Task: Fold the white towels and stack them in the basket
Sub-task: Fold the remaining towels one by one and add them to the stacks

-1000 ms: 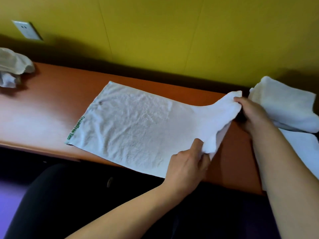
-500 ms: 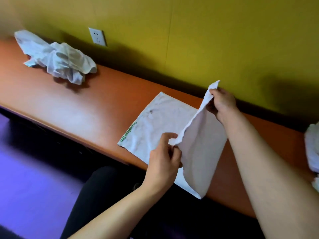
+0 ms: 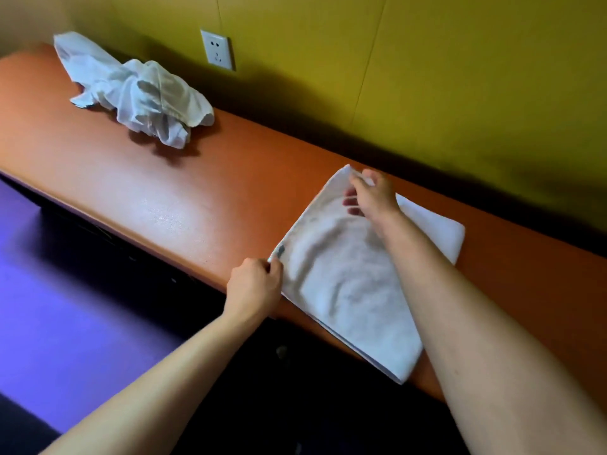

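An orange-brown bench top [image 3: 157, 198] runs from the upper left to the lower right, its glossy surface catching a pale sheen. Behind it stands a mustard-yellow wall [image 3: 443, 77] with thin vertical seams. A white wall socket [image 3: 217, 50] sits on that wall, low down, close above the bench. Below the near edge of the bench lies a purple floor [image 3: 65, 323].
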A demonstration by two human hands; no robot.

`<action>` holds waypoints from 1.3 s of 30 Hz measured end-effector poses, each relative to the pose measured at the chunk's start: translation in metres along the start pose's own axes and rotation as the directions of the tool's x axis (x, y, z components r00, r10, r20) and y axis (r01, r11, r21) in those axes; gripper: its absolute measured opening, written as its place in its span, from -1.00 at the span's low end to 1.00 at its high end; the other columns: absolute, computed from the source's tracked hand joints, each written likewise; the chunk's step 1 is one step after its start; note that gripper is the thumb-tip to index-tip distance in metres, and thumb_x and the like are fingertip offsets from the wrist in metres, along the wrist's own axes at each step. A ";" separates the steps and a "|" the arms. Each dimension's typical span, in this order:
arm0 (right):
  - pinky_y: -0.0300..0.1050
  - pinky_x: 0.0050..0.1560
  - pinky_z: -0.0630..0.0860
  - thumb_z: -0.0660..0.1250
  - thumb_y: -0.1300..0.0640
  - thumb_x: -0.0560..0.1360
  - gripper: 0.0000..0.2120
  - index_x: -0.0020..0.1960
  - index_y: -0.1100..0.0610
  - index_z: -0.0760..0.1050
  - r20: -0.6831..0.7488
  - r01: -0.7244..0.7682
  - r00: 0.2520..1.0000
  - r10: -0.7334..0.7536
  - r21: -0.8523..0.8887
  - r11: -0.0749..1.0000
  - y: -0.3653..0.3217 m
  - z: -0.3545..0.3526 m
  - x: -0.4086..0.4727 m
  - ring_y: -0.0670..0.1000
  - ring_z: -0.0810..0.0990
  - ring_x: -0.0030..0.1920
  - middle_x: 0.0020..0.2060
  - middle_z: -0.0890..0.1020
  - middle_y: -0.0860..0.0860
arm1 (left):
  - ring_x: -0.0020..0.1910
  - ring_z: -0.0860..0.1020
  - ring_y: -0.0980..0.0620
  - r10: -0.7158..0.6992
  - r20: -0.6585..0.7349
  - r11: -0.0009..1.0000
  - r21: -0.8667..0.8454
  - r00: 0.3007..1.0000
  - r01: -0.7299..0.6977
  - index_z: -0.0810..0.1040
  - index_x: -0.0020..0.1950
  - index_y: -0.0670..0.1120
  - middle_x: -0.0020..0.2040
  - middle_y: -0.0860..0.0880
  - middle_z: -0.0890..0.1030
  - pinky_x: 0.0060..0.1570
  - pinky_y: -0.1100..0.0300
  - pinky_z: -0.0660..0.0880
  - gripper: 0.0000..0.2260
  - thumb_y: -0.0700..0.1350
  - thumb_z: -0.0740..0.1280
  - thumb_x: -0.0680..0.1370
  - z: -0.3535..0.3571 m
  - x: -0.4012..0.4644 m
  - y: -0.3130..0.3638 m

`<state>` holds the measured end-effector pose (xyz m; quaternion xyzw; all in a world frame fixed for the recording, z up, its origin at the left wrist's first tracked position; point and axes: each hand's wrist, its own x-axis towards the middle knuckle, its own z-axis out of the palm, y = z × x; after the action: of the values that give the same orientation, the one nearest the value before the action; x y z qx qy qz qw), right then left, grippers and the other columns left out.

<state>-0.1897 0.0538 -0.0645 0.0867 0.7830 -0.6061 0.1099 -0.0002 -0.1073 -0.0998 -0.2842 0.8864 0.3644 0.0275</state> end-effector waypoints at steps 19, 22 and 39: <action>-0.03 0.18 0.41 0.49 0.13 0.33 -0.42 0.33 -0.03 0.47 0.266 0.421 0.877 -0.401 -0.828 0.371 0.192 -0.116 -0.231 0.06 0.54 0.17 0.20 0.52 -0.05 | -0.08 0.45 -0.11 0.302 0.218 0.928 0.155 0.928 -0.338 0.34 0.50 0.17 0.02 -0.09 0.40 -0.02 0.09 0.41 -0.38 -0.24 0.40 0.51 -0.001 0.002 -0.021; -0.05 0.18 0.48 0.39 0.26 0.40 -0.56 0.27 0.04 0.52 0.210 0.429 0.865 -0.456 -0.780 0.455 0.197 -0.123 -0.238 0.08 0.56 0.14 0.19 0.56 -0.03 | -0.03 0.49 -0.07 0.418 0.293 0.847 0.218 0.860 -0.486 0.54 0.36 0.15 0.10 -0.07 0.37 0.15 -0.02 0.51 -0.54 -0.23 0.40 0.52 -0.003 -0.007 -0.031; -0.39 -0.12 0.44 0.36 0.22 0.56 -0.82 -0.01 -0.07 0.55 -0.195 0.259 0.916 -0.349 -0.377 0.889 0.162 -0.147 -0.242 -0.14 0.59 -0.14 -0.15 0.64 -0.18 | 0.08 0.47 -0.09 0.664 0.018 0.730 0.203 0.748 -0.653 0.61 0.15 -0.08 0.20 0.02 0.63 0.08 0.00 0.49 -0.82 -0.11 0.37 0.56 -0.009 -0.036 -0.051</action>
<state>0.0765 0.2360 -0.1131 0.0195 0.8880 -0.4531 -0.0763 0.0583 -0.1250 -0.1159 0.0422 0.9613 0.2532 -0.1002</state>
